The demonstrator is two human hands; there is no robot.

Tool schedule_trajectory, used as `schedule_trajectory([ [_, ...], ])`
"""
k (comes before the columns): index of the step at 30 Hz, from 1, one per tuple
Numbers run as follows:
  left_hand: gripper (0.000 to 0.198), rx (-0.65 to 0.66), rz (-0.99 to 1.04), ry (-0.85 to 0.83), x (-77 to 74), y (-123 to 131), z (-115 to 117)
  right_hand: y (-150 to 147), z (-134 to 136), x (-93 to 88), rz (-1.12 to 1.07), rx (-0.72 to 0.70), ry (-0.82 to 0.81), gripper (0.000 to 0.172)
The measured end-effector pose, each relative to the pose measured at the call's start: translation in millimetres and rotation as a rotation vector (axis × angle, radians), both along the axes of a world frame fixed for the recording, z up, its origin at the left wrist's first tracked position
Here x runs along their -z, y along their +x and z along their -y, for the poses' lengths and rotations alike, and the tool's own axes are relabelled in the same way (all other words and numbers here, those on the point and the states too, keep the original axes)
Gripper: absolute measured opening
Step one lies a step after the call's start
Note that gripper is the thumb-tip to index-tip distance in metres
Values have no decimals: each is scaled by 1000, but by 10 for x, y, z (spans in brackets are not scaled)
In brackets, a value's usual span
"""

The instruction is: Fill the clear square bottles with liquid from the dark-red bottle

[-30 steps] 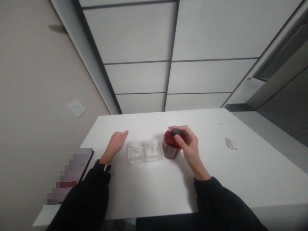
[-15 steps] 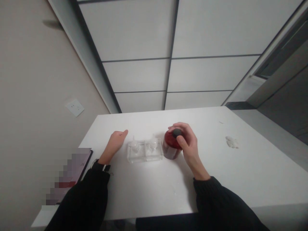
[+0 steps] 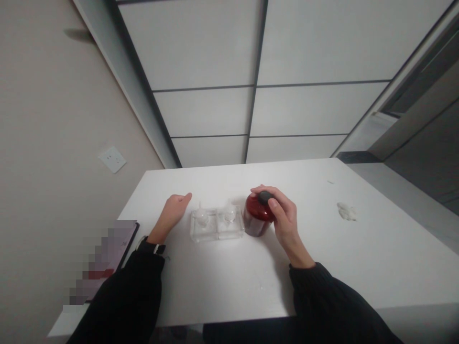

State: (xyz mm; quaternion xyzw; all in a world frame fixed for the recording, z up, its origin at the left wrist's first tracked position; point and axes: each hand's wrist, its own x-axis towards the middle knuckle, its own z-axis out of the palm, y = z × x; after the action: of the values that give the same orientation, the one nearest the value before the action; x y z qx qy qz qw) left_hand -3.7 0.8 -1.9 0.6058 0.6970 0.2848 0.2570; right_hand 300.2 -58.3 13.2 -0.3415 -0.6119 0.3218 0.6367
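Grasping a red-topped, black-knobbed round jar (image 3: 256, 217), right fingers (image 3: 278, 211) could slip, jolting the clear rectangular plastic tray (image 3: 205, 236); left fingers (image 3: 177, 204) curl, seemingly empty.

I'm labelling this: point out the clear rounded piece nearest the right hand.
The piece beside the red-lidded jar; the other piece sits nearer the left hand.

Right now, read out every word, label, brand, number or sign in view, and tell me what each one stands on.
No text can be read anywhere.
Flat dark-edged item at the table's left: pixelated, with a red patch and a faint mark; any wording is unreadable.
Red-lidded jar at the right hand: no lettering can be made out.
Clear box: none visible.
Wall socket: none visible.
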Motion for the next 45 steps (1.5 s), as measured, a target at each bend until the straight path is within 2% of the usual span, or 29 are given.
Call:
schedule_trajectory([
  [6,46,9,-5,0,-12,5,2,-38,-7,-13,-118,-61,17,28],
  [10,46,14,-10,10,-6,4,-1,-33,1,-26,-58,-62,-5,31],
  [17,46,14,-7,11,12,-5,-11,-49,-21,-3,-102,-70,-17,38],
  [23,46,20,-24,13,24,-9,-8,-38,-26,19,-148,-104,21,33],
  [26,47,27,-24,10,28,-12,-8,-38,-9,2,-81,-96,-15,35],
  [29,47,33,-24,12,29,-14,-9,-35,-1,-4,-109,-92,-21,30],
  [32,47,34,-26,21,28,-13,-8,-19,-9,9,-99,-98,11,18],
  [35,47,33,-29,25,25,-10,-9,-10,-18,12,-43,-85,32,34],
  [39,47,36,-37,18,17,-6,-10,-21,-14,-10,-113,-80,14,31],
  [41,46,40,-40,13,14,-5,-10,-20,-10,-22,-68,-67,15,26],
  [44,46,42,-42,11,12,-6,-9,-14,-7,-28,23,-66,40,34],
  [45,46,42,-43,11,12,-6,-9,-14,-7,-26,10,-68,39,31],
])
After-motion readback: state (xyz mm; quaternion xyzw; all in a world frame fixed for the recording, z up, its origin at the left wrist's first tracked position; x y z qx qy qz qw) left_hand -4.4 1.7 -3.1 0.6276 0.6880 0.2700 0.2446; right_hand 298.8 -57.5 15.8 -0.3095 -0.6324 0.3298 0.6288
